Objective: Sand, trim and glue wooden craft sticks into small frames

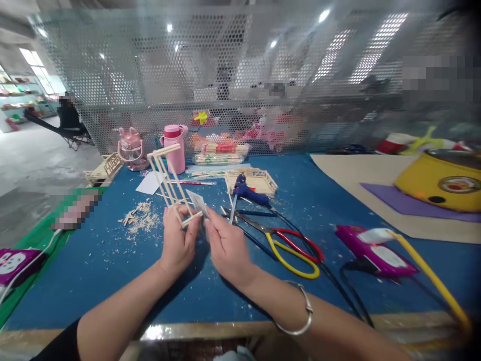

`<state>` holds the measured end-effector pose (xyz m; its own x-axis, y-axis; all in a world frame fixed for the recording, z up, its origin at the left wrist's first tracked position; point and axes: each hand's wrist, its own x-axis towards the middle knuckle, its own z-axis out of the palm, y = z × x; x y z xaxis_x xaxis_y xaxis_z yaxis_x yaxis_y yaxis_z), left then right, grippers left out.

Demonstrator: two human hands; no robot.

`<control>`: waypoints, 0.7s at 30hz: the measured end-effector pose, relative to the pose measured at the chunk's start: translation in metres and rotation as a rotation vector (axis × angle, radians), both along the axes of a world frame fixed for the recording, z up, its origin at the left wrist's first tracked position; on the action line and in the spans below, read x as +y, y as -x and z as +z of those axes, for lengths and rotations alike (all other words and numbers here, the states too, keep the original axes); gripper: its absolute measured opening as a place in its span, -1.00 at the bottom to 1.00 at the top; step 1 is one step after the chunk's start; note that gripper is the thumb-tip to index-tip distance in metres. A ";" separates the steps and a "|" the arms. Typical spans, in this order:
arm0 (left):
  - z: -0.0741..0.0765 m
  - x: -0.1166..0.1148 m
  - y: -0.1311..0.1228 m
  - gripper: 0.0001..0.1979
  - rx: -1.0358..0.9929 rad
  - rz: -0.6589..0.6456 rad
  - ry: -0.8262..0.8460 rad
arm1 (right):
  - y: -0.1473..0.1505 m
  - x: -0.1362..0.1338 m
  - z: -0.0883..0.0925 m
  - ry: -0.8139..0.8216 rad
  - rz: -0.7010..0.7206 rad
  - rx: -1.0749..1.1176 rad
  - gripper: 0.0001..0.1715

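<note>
My left hand (177, 239) is closed round the bottom of a small frame of thin wooden sticks (169, 181), which stands up tilted above the blue table mat (210, 291). My right hand (227, 246) pinches a small pale card-like piece (198, 203) against the frame's lower right corner. A silver bangle sits on my right wrist. Both hands hover just above the mat near the table's middle.
Red and yellow scissors (289, 245) and a blue glue gun (248, 192) lie just right of my hands. Wood scraps (139, 214) lie to the left. A pink bottle (175, 148), stick bundles (220, 153), wooden trays, a purple power strip (370, 250) and a yellow pot (443, 180) stand around. A person sits far left.
</note>
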<state>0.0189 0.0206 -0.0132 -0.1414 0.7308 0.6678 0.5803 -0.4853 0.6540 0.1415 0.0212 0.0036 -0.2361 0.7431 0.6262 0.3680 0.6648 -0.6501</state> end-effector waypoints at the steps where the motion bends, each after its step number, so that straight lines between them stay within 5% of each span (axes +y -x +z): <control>1: 0.000 0.002 0.002 -0.87 0.013 0.025 0.004 | 0.000 0.000 -0.001 0.039 0.007 0.005 -0.55; 13: -0.001 0.012 0.003 -0.83 0.296 -0.060 0.031 | 0.000 0.011 -0.002 0.252 0.066 0.143 -0.61; 17: -0.002 0.014 0.004 -0.81 0.267 0.065 0.035 | 0.002 0.011 0.000 0.274 0.080 0.187 -0.62; 21: -0.001 0.012 0.002 -0.80 0.313 0.039 -0.003 | 0.004 0.009 0.002 0.299 0.113 0.234 -0.63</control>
